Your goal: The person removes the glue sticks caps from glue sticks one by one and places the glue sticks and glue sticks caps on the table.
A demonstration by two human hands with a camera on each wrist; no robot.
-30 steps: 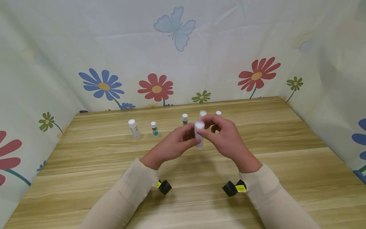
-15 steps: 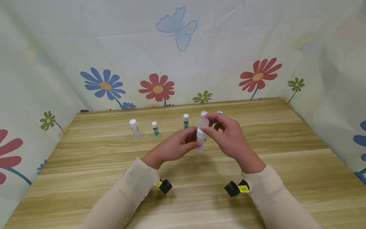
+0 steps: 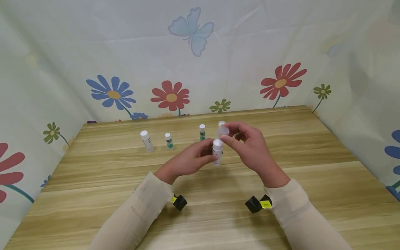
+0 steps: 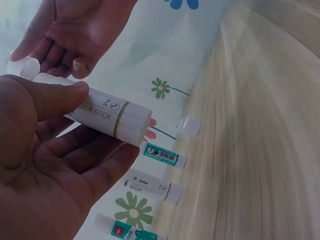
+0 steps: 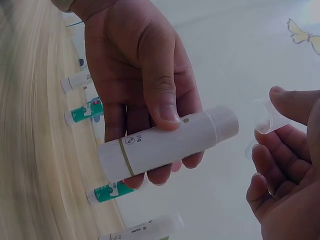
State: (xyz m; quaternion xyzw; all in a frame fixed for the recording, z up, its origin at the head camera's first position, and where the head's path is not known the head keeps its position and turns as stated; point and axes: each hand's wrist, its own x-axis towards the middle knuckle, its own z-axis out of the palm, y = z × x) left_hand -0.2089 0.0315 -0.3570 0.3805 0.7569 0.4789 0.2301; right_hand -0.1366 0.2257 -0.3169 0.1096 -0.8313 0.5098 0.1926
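Observation:
My left hand grips a white glue stick upright above the table, thumb on the near side and fingers behind. "GLUE STICK" and "21g" are printed on its barrel in the left wrist view. Just above and right of its top, my right hand pinches a translucent cap between thumb and index finger. In the right wrist view a gap shows between the cap and the narrower white end of the glue stick. The right hand's other fingers are loosely curled.
Behind the hands on the wooden table stand a white glue stick, a green one, another green one and a white one partly hidden. A short translucent piece also stands there. A flowered cloth hangs behind.
The cap sat on the glue stick a second ago. My right hand has pulled it up off the top and slightly right; the left hand keeps its grip, a little lower.

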